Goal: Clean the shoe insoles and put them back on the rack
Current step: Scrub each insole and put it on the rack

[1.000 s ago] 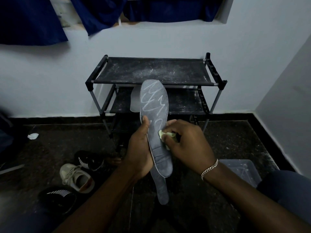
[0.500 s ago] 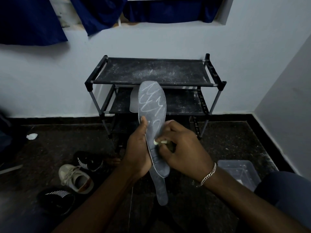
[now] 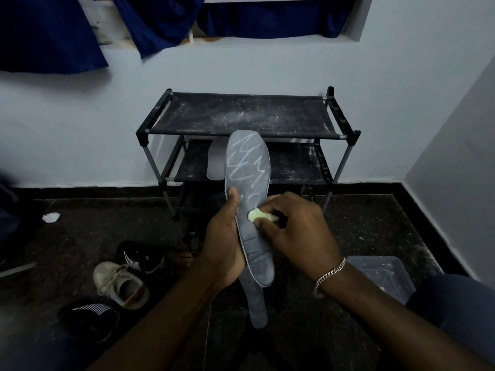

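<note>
My left hand (image 3: 223, 245) grips a grey insole (image 3: 247, 167) upright by its left edge, thumb on its face. White scribble marks cover the insole's upper half. A second grey insole (image 3: 257, 303) hangs behind and below the first, in the same hand. My right hand (image 3: 292, 231) pinches a pale yellow-green wad of cloth (image 3: 258, 215) and presses it against the middle of the front insole. Behind stands the black shoe rack (image 3: 241, 116), dusty on top, with a light insole (image 3: 215, 162) lying on its second shelf.
Shoes lie on the dark floor at left: a beige sneaker (image 3: 120, 285), a black striped one (image 3: 142, 255) and another black one (image 3: 91, 317). A clear plastic tub (image 3: 380, 274) sits at right. A white scrap (image 3: 51, 217) lies by the left wall. Blue curtains hang above.
My right hand has slid the cloth leftward across the insole's middle, so more of the wad shows. The left hand and both insoles stay almost still.
</note>
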Demonstrator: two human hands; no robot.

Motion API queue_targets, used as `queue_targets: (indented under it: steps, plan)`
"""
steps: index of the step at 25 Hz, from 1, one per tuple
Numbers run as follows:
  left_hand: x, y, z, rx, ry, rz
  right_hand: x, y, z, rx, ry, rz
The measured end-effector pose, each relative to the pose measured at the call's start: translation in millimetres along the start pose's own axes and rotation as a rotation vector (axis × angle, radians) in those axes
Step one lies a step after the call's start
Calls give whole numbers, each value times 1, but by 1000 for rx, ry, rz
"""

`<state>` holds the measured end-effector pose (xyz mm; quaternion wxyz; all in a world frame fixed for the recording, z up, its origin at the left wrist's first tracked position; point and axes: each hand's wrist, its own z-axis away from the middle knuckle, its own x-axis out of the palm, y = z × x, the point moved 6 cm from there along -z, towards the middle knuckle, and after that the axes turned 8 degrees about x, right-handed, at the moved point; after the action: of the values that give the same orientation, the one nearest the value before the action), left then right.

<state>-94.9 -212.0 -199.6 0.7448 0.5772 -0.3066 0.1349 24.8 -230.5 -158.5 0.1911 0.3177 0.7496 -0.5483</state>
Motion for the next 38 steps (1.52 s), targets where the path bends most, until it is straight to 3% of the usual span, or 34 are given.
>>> queue_targets:
  steps: [5, 8, 13, 17, 21, 26, 31, 35, 38]
  plan:
    - [-1, 0, -2, -2, -37, -29, 6, -6, 4, -74, -75, 34]
    - [0, -2, -1, 12, 6, -1, -2, -1, -3, -48, -28, 47]
    - [-2, -1, 0, 5, 51, 15, 7, -7, 3, -113, -132, 69]
    - [1, -4, 2, -8, 55, 7, 0, -5, -4, -88, -59, 113]
    - [1, -2, 0, -1, 55, 14, 5, -11, 2, -110, -123, 3]
    - [5, -5, -1, 37, 42, 27, -1, -7, -3, -44, -49, -85]
    - [3, -4, -2, 55, 40, 47, 3, -14, 4, -70, -109, -138]
    - [8, -7, 1, 62, 56, 92, -2, -15, -2, -45, -25, -189]
    - [9, -4, 1, 57, 52, 122, 3, -20, 3, -97, -83, -171]
